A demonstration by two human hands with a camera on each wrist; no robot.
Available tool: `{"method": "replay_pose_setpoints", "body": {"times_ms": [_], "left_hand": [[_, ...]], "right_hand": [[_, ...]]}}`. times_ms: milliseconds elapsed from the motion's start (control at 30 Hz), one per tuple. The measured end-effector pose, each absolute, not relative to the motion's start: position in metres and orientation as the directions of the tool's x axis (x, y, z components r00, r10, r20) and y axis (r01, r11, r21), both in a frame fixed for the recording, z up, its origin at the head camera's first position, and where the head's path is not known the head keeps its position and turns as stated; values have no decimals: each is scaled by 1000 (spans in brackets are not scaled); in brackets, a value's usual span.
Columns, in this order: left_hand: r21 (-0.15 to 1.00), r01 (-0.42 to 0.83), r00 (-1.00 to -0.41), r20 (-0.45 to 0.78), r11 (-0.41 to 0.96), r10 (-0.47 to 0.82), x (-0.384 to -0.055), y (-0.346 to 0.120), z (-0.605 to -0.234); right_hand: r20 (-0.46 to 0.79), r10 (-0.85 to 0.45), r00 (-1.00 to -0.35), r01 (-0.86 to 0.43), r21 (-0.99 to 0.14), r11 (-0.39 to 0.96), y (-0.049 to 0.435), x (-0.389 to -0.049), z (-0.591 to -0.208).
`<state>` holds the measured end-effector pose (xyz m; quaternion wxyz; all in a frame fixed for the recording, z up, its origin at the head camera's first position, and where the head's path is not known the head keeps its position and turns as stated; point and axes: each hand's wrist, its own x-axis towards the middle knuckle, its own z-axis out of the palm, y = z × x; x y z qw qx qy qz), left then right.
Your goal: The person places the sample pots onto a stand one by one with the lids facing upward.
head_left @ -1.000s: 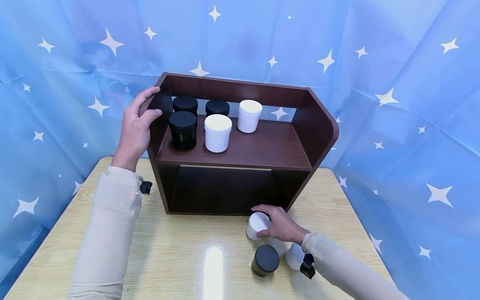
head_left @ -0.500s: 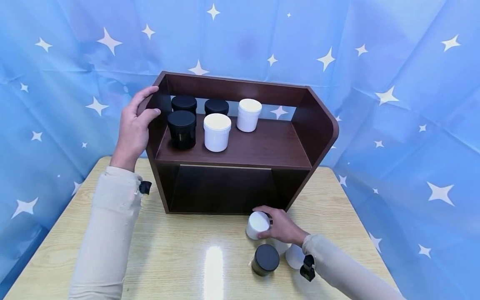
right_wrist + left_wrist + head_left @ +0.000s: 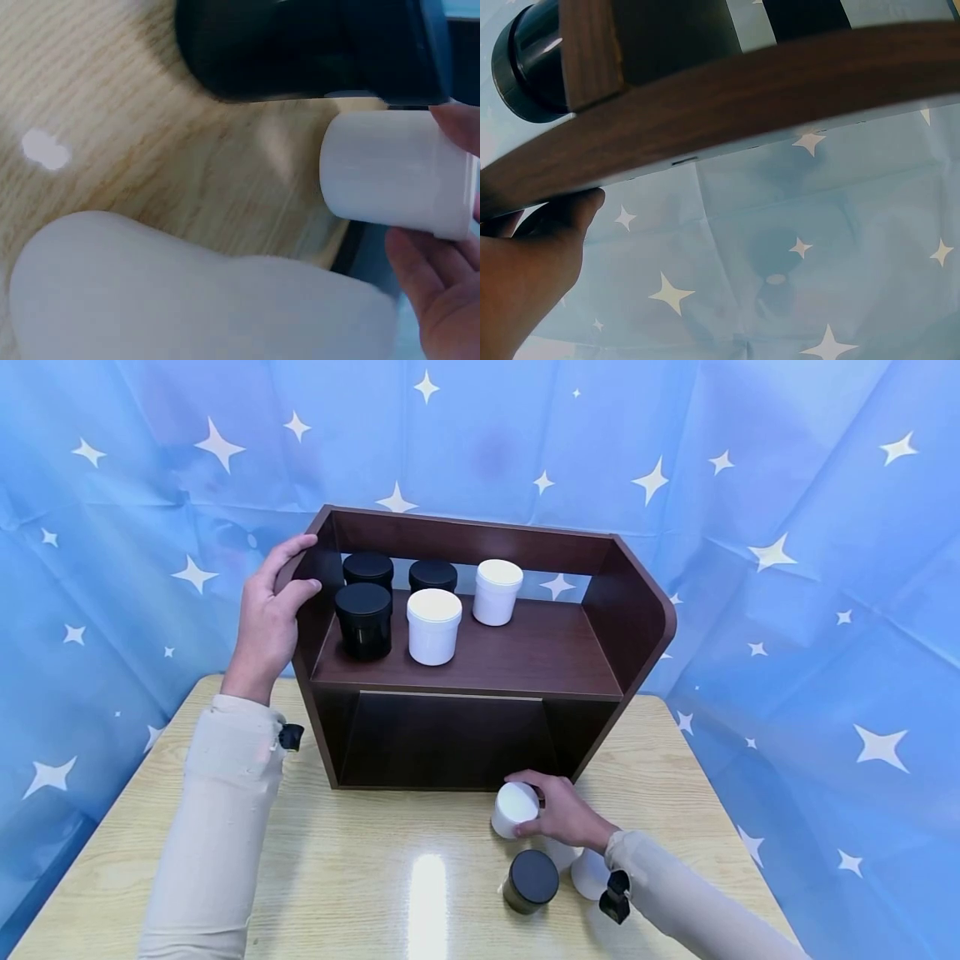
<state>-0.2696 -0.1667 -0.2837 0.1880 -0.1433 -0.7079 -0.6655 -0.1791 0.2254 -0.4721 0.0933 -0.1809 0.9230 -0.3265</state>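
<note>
My left hand (image 3: 264,618) grips the left side panel of a dark brown two-tier shelf (image 3: 480,664), thumb on the near side. The left wrist view shows that hand (image 3: 544,262) against the panel's edge (image 3: 727,105). On the upper tier stand black jars (image 3: 364,622) at the left, a white jar (image 3: 433,628) in front and another white jar (image 3: 497,593) behind. In front of the shelf's base, my right hand (image 3: 566,814) holds a white lidded jar (image 3: 514,810) between thumb and fingers. The right wrist view shows this jar (image 3: 390,171) held near its lid.
On the wooden table (image 3: 360,877), a black jar (image 3: 531,881) stands nearer me than the held jar. Beside it is a white jar (image 3: 589,872), partly hidden by my right wrist. A blue star-patterned curtain (image 3: 487,435) hangs behind and at both sides.
</note>
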Motion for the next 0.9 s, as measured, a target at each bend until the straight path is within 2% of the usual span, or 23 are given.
{"method": "replay_pose_setpoints", "body": {"times_ms": [633, 900], "left_hand": [[888, 441, -892, 449, 128, -41, -267, -167, -283], [886, 443, -892, 451, 138, -37, -267, -167, -284]], "right_hand": [[-37, -385, -922, -269, -654, 707, 213, -171, -441], [-28, -439, -898, -302, -685, 662, 210, -168, -426]]}}
